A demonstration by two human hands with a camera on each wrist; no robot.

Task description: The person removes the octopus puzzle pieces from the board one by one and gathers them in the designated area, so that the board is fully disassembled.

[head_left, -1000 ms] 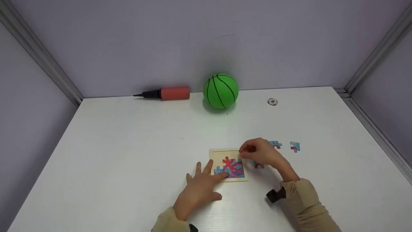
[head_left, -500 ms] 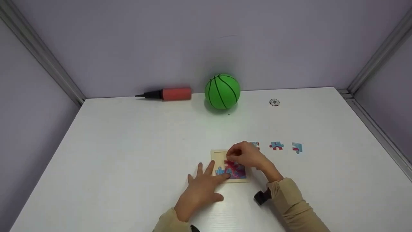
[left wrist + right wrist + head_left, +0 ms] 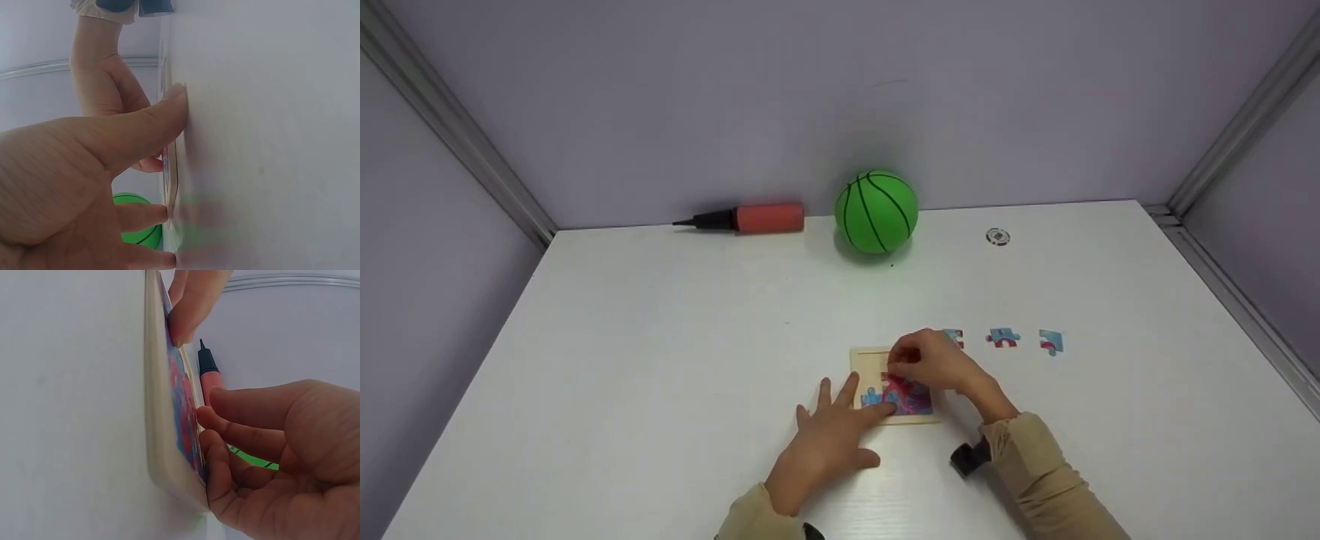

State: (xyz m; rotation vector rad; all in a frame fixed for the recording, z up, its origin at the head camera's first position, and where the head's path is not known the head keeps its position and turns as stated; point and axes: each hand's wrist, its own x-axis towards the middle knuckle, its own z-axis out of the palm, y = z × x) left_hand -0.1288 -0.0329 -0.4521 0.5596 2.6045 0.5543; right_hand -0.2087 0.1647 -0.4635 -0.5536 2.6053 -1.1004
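The right hand (image 3: 934,364) hovers over the upper right part of the puzzle board (image 3: 864,358), its fingers curled down and pressing onto the pieces set in the frame; whether it still pinches a piece between the fingertips cannot be told. The right-wrist view shows those fingertips (image 3: 211,439) touching the picture face near the board's corner. The left hand (image 3: 829,442) lies flat and spread on the surface (image 3: 660,337), fingers straight, with two fingertips resting on the lower left edge of the board and the thumb pressed to the surface.

The puzzle board is a small square wooden tray with a pale rim, lying flat on the white surface just in front of the person. The pieces in it form a red figure on a blue ground. No writing can be read on it.

Just beyond the right hand, three loose puzzle pieces (image 3: 1003,338) lie in a row to the right, each blue with red marks; the nearest is partly hidden by the hand.

Farther back, by the wall, stand one green ball (image 3: 876,212) with black lines and one red pump (image 3: 750,218) with a black nozzle lying on its side. One small round disc (image 3: 997,237) lies to the right of the ball; its markings are too small to read.
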